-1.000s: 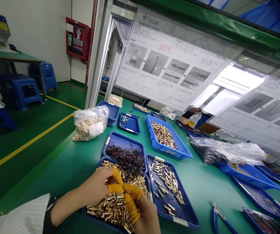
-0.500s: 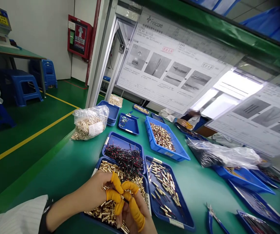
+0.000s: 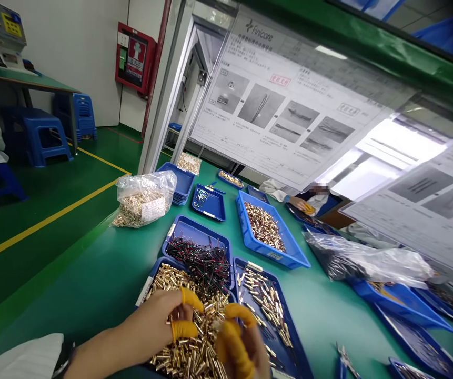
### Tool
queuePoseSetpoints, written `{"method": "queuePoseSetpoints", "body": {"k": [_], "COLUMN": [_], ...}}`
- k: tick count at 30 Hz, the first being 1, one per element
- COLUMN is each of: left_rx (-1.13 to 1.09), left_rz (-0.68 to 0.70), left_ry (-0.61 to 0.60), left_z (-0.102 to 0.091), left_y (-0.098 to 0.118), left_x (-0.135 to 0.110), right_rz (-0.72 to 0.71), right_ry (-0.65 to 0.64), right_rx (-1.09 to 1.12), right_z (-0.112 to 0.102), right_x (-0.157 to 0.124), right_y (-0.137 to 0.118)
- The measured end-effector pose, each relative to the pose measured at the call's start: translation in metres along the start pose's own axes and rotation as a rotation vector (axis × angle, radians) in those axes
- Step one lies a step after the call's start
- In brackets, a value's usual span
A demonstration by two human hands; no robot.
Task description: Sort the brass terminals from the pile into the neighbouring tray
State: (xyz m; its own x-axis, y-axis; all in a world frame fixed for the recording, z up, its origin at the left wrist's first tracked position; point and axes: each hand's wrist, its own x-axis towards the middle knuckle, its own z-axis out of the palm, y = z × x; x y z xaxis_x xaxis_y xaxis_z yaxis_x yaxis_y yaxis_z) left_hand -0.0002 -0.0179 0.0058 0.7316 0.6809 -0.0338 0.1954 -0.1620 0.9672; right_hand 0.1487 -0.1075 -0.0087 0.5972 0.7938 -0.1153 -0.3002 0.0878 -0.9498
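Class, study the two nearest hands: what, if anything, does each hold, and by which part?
Left hand: nothing seen gripped between its parted fingertips. Right hand: blurred, so whether it holds anything, and where, cannot be told.

Our head view, facing forward and down over the worktop [image 3: 103,268]

We look from a head-worn camera above and behind the left hand [image 3: 157,321] and right hand [image 3: 245,345], which come nearest to us, low in the frame, the right one cut by the bottom edge. Just beyond them, near mid-frame, we see the wire tray [image 3: 202,229], then the bin [image 3: 263,251] farther off. Facing us, sheets [image 3: 289,105] fill much of the upper right, below a rail [image 3: 388,39] sloping down rightward. To the left, our view reaches past the worktop to the floor [image 3: 48,210] and, well back, a red cabinet [image 3: 135,58].
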Motion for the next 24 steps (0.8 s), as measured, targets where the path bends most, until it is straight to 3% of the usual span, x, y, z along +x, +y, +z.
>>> {"method": "queuePoseSetpoints", "body": {"k": [3,5,8,13,19,24], "left_rx": [0.222,0.364,0.45,0.438,0.424,0.396], "left_rz": [-0.016,0.026,0.103,0.144,0.258,0.369], "left_ry": [0.081,0.074,0.051,0.118,0.097,0.11], "left_z": [0.003,0.006,0.009,0.005,0.0,0.0], "left_y": [-0.006,-0.012,-0.02,-0.019,-0.008,-0.01], "left_x": [0.013,0.02,0.023,0.016,0.006,0.007], "right_rz": [-0.152,-0.231,-0.298,-0.34,-0.547,-0.394], "right_ry": [0.297,0.372,0.294,0.101,-0.14,-0.144], "right_rx": [-0.118,-0.188,-0.279,-0.457,-0.799,-0.725], "right_z": [-0.021,-0.025,-0.015,0.006,-0.003,-0.01], "right_x": [0.014,0.018,0.013,0.001,0.007,0.01], "right_y": [-0.015,-0.014,0.0,0.019,0.014,0.019]}}
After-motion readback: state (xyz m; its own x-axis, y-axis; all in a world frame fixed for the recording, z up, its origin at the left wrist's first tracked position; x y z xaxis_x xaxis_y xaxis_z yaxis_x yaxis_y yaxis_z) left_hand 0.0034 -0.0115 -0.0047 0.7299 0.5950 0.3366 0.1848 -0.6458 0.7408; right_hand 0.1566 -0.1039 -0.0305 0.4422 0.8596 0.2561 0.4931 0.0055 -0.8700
